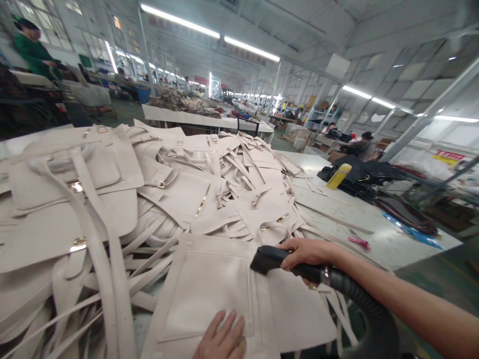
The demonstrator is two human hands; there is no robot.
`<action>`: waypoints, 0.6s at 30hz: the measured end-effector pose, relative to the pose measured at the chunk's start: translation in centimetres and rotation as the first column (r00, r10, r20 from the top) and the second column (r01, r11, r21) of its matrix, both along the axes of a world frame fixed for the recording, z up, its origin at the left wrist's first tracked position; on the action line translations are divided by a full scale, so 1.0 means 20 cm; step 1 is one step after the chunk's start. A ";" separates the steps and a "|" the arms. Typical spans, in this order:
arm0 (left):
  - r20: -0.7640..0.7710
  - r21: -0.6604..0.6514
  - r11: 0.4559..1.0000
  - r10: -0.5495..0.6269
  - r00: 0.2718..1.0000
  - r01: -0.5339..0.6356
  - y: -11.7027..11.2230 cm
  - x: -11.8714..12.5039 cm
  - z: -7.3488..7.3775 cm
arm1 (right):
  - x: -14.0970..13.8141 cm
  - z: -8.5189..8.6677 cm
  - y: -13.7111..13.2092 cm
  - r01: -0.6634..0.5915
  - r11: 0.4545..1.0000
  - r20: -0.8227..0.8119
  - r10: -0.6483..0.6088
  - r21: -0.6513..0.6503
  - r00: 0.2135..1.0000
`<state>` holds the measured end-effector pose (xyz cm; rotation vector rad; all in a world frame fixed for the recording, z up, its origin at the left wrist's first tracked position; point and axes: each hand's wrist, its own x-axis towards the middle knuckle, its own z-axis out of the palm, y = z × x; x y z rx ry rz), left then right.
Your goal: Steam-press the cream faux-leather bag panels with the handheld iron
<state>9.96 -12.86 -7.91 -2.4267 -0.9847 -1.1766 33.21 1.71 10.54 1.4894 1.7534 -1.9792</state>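
My right hand is wrapped round the black handle of a vacuum hose nozzle. Its wide head touches the right side of a cream bag panel with a stitched rectangular pocket. From the handle, a ribbed black hose curves down to the lower right. My left hand lies on the lower part of the panel, fingers stretched out, holding nothing. Beyond the panel, a big pile of cream bag pieces with straps and gold buckles covers the table's left and middle.
Right of the pile on the white table lie pink-handled scissors, a yellow bottle, black material and a blue plastic packet. Loose straps hang at the lower left. A person in green works at the far left; others sit farther back.
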 end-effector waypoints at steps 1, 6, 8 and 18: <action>-0.010 0.000 1.000 -0.006 1.000 0.006 0.00 0.00 0.00 | -0.01 0.00 0.02 -0.010 1.000 0.013 0.010 0.001 1.000; -0.057 -0.012 1.000 0.028 0.998 -0.029 -0.01 -0.01 -0.02 | -0.06 -0.05 0.06 0.060 0.990 -0.023 -0.057 0.125 0.998; -0.073 -0.023 0.999 0.031 0.997 -0.033 -0.01 -0.01 -0.02 | -0.04 -0.05 0.04 0.126 0.967 -0.058 -0.116 0.220 0.992; -0.269 -0.070 0.982 0.150 0.951 -0.175 -0.01 0.08 0.07 | 0.15 0.02 -0.04 0.113 0.979 0.011 -0.117 0.170 0.993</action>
